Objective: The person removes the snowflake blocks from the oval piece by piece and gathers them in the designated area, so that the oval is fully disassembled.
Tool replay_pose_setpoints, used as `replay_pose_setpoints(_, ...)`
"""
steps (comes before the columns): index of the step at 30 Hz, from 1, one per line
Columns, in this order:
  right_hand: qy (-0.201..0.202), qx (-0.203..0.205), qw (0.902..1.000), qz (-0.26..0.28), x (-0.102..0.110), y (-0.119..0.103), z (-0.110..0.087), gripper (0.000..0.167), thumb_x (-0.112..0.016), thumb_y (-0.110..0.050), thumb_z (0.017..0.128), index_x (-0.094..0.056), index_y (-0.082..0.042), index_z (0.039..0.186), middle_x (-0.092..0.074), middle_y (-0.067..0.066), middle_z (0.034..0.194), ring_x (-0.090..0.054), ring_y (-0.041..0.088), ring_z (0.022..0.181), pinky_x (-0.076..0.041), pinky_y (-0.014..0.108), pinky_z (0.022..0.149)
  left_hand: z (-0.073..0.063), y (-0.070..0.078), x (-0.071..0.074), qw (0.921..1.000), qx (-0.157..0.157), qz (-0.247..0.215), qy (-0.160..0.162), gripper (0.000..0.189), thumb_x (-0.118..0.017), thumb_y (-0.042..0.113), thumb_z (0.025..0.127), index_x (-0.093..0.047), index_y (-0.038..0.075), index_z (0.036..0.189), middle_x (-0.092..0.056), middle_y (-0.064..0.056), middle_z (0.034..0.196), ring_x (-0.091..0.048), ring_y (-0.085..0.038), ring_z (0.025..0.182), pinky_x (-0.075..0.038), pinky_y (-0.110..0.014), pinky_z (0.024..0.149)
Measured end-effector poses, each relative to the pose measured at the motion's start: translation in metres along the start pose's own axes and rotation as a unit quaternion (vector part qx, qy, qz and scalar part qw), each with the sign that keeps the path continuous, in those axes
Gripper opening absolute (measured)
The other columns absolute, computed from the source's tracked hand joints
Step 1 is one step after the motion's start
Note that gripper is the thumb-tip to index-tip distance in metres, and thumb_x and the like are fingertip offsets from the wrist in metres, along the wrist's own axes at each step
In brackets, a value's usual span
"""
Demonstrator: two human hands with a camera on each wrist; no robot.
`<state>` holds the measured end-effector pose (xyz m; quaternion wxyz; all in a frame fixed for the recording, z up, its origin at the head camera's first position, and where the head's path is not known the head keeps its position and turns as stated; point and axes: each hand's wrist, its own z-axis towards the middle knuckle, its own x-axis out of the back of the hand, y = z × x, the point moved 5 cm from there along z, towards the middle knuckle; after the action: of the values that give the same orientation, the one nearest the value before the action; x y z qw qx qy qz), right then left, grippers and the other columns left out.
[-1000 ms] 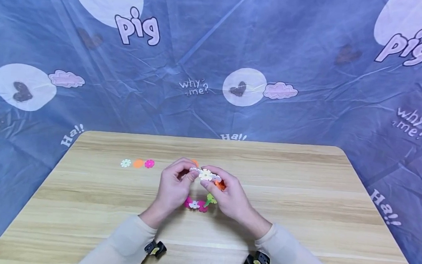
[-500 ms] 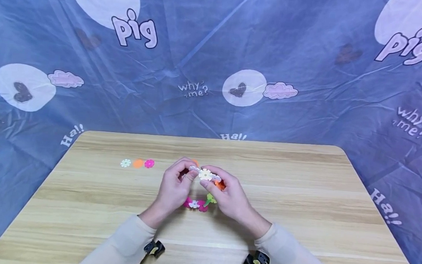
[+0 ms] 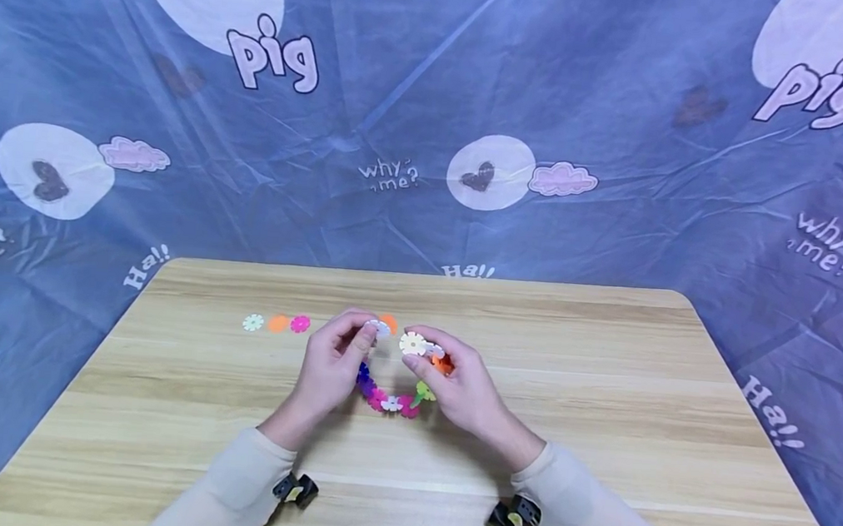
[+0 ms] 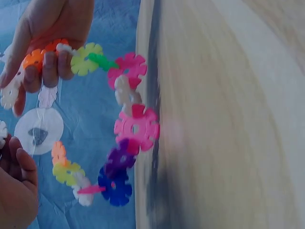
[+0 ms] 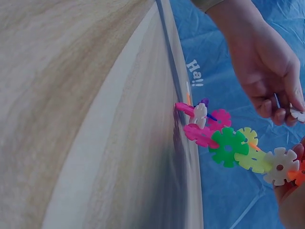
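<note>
My right hand [image 3: 466, 388] grips a curved chain of interlocking snowflake discs near one end. A cream snowflake disc [image 3: 412, 344] shows at its fingertips, with orange discs [image 4: 34, 59] under the curled fingers. Green, pink, white, purple and blue discs follow along the chain; the far end, with an orange disc [image 4: 58, 152], hangs without a hand on it in the left wrist view. My left hand [image 3: 330, 359] pinches a white snowflake disc [image 3: 380, 329] between thumb and fingers, apart from the cream one. The left hand hides part of the chain in the head view.
On the wooden table [image 3: 608, 371], a pale disc [image 3: 253, 322], an orange disc [image 3: 277, 323] and a pink disc [image 3: 300, 324] lie in a row at the left. A blue printed cloth [image 3: 328, 121] hangs behind the table's back edge.
My left hand has moved a little left with the white disc, widening the gap to the right hand. More of the chain's purple and blue discs now shows. The right hand has hardly moved.
</note>
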<state>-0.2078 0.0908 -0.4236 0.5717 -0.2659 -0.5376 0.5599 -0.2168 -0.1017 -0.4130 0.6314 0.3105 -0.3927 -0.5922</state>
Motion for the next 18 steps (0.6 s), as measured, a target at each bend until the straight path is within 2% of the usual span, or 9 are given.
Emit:
replay_pose_setpoints(5,-0.003,-0.007,1.0000,-0.001,0.001,0.000,-0.001,0.041,-0.074,-0.016,0.103,-0.068,-0.005,0.142,-0.068,0.009,0.095,-0.056,0.005,0.067,-0.053,0.021,0.062,0.001,-0.004,0.010,0.9997,-0.002,0.020,0.014,0.013,-0.064,-0.006,0.103,-0.074,-0.011,0.109,-0.071,-0.026,0.107,-0.062,-0.005,0.089,-0.055,-0.015,0.077)
replay_pose_setpoints(8,-0.006,-0.011,0.9999,0.000,0.001,0.001,-0.001,0.041,-0.074,-0.016,0.103,-0.067,-0.005,0.142,-0.065,0.007,0.091,-0.053,0.005,0.064,-0.050,0.021,0.058,0.001,-0.007,0.015,0.9993,0.008,0.030,0.020,0.014,-0.066,-0.006,0.101,-0.075,-0.011,0.111,-0.072,-0.026,0.109,-0.063,-0.006,0.089,-0.055,-0.015,0.076)
replay_pose_setpoints(14,-0.008,-0.015,0.9999,0.004,0.001,0.003,-0.001,0.041,-0.073,-0.016,0.103,-0.067,-0.006,0.142,-0.059,0.003,0.083,-0.048,0.004,0.060,-0.045,0.021,0.054,0.002,-0.014,0.026,0.9953,0.069,0.051,0.045,0.017,-0.073,-0.004,0.098,-0.077,-0.008,0.114,-0.076,-0.027,0.104,-0.065,-0.005,0.080,-0.056,-0.016,0.072)
replay_pose_setpoints(18,-0.007,-0.014,0.9999,0.005,0.002,0.001,-0.002,0.041,-0.074,-0.016,0.103,-0.067,-0.006,0.142,-0.061,0.004,0.085,-0.048,0.004,0.061,-0.045,0.020,0.054,0.004,-0.019,0.034,0.9903,0.110,0.054,0.066,0.017,-0.076,-0.003,0.096,-0.076,-0.007,0.113,-0.077,-0.028,0.099,-0.068,-0.003,0.076,-0.057,-0.017,0.071)
